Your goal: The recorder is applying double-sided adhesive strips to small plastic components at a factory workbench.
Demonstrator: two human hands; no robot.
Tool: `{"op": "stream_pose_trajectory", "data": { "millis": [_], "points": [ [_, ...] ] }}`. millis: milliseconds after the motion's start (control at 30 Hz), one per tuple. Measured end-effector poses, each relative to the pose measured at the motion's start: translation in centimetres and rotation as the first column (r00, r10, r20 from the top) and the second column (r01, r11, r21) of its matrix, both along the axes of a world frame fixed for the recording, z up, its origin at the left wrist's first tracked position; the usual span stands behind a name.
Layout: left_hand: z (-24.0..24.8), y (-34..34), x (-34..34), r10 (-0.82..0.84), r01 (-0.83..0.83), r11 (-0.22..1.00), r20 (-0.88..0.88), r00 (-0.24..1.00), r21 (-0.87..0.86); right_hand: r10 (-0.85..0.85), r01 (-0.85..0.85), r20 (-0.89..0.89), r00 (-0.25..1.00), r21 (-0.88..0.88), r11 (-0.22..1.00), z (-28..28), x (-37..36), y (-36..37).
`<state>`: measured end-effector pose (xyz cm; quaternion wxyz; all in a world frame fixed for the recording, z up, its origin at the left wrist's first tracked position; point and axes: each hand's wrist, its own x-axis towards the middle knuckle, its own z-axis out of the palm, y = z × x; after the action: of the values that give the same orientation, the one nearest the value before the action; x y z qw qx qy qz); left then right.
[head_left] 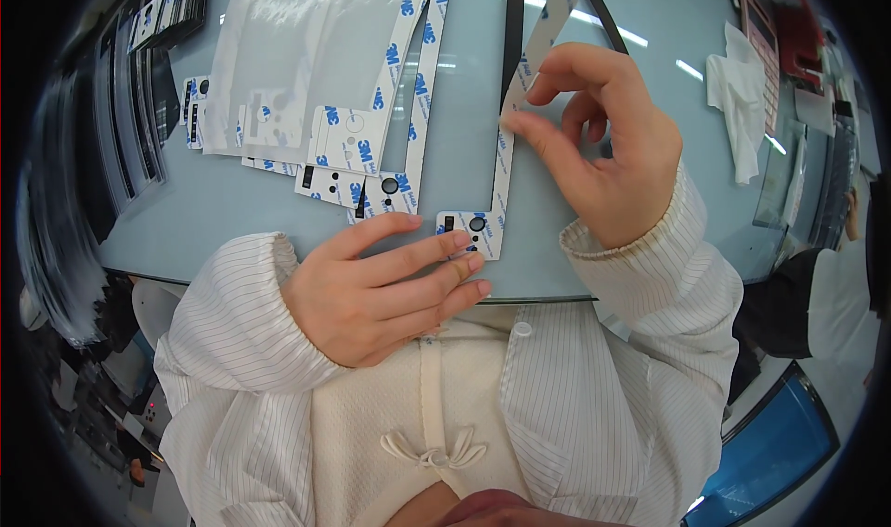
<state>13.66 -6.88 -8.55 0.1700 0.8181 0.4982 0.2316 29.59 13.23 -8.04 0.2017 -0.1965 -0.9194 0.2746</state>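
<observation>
While touching the near left edge of a holed plate with fingertips of the left hand, holds the right hand at the white, blue-printed strip rising from that plate. Has the left grip spread, palm down, with hold of nothing, forefinger tip just at the edge of the other strips. Has the right grip curled, thumb tip against the strip, forefinger tip near it; cannot tell of any firm pinch. Has the plate end of the strip on the worktop, near its front edge; above the thumb, has the strip slanting to the upper right, apart from the black bar. To the left, has the other strips overlapping in a pile, some ending in holed plates too, with translucent film over part of them. Farther left, has dark panels in a row. On the right, has a crumpled tissue beside a red calculator. Wears striped white sleeves, gathered at both wrists.
</observation>
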Motion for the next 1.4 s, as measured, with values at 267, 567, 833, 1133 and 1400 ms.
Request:
{"op": "stream_pose_trajectory", "data": {
  "millis": [267,567,833,1133,1400],
  "points": [
    [0.1,0.3,-0.2,-0.040,0.043,0.996,0.038,0.998,-0.075,-0.070,0.070,0.003,0.998,0.044,0.997,0.1,-0.6,0.3],
    [0.0,0.2,-0.1,-0.041,0.046,0.997,0.073,0.997,-0.066,-0.067,0.070,-0.043,0.997,0.090,0.993,-0.5,-1.1,1.2],
    [-0.2,0.2,0.0,-0.037,0.041,0.997,0.063,0.997,-0.064,-0.080,0.082,-0.019,0.997,0.134,0.988,-0.4,-1.3,1.7],
    [-0.1,0.4,0.0,-0.044,0.049,0.997,0.089,0.995,-0.062,-0.096,0.092,0.006,0.995,0.229,0.969,-0.6,-1.3,2.1],
    [-0.4,0.2,-0.3,-0.031,0.038,0.996,0.092,0.995,-0.078,-0.110,0.104,0.008,0.994,0.271,0.957,-1.0,-1.7,2.9]
  ]
}}
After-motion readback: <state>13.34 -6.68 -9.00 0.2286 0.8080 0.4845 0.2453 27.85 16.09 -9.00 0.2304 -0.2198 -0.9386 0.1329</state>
